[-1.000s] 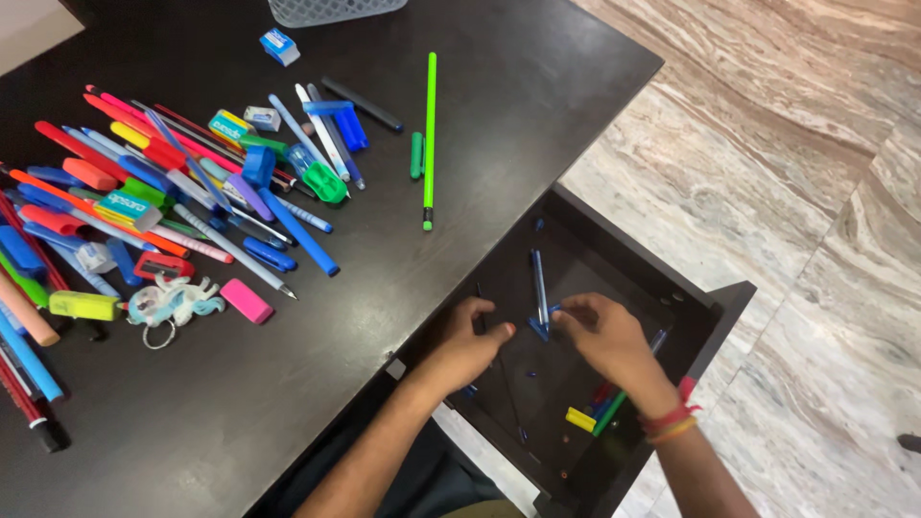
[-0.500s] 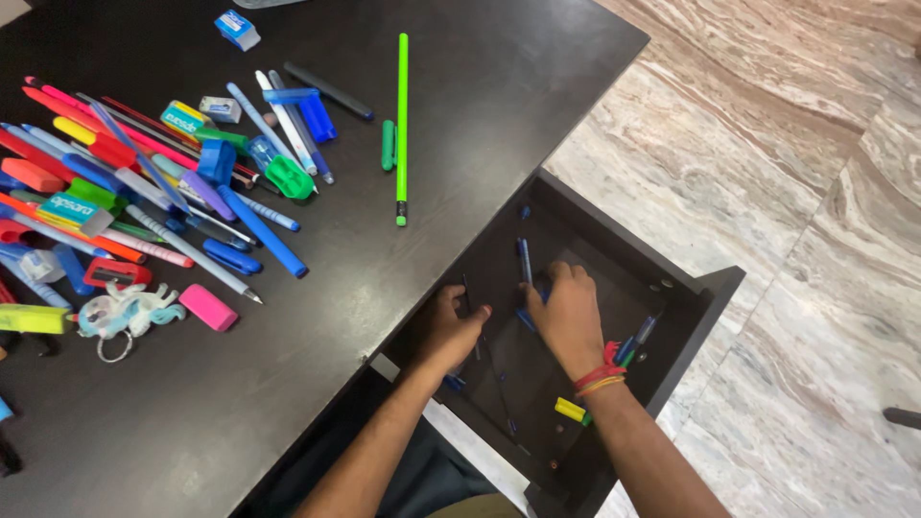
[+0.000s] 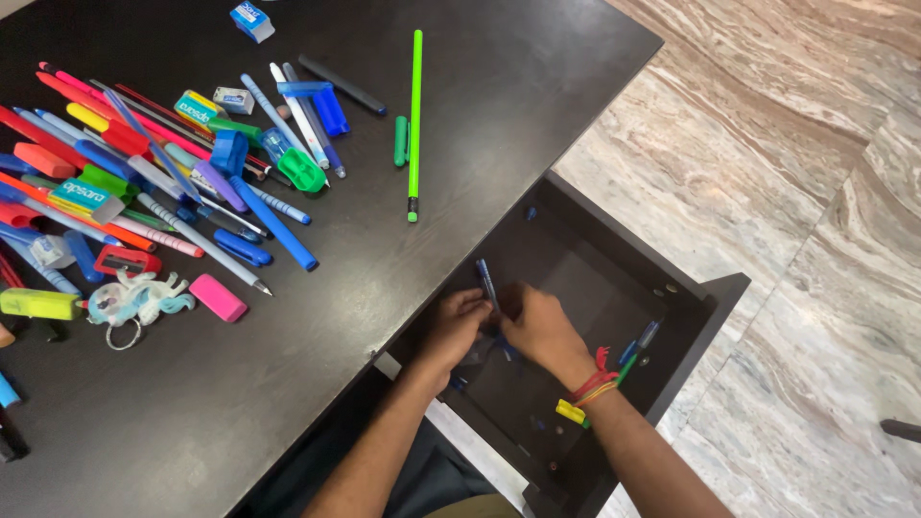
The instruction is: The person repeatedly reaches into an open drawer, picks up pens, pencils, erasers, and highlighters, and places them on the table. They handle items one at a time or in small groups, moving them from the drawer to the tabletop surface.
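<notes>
Both hands meet inside the open black drawer (image 3: 672,288) at the tabletop's right edge — left hand (image 3: 459,326) curled, right hand (image 3: 539,326) curled too, pinching a blue pen (image 3: 486,281) together. Far left on the tabletop (image 3: 499,86) lies a heap of pens (image 3: 144,182) — a green pencil (image 3: 414,120) sits nearer the drawer.

This looks like a home study or a small office. A dark desk (image 3: 460,86) carries a heap of stationery (image 3: 144,182): pens, markers, highlighters, erasers, a sharpener and a long green pencil (image 3: 414,120). An open dark drawer (image 3: 614,278) juts from its side over a polished marble-patterned floor (image 3: 796,173), which perhaps suggests a house more than a workplace.
</notes>
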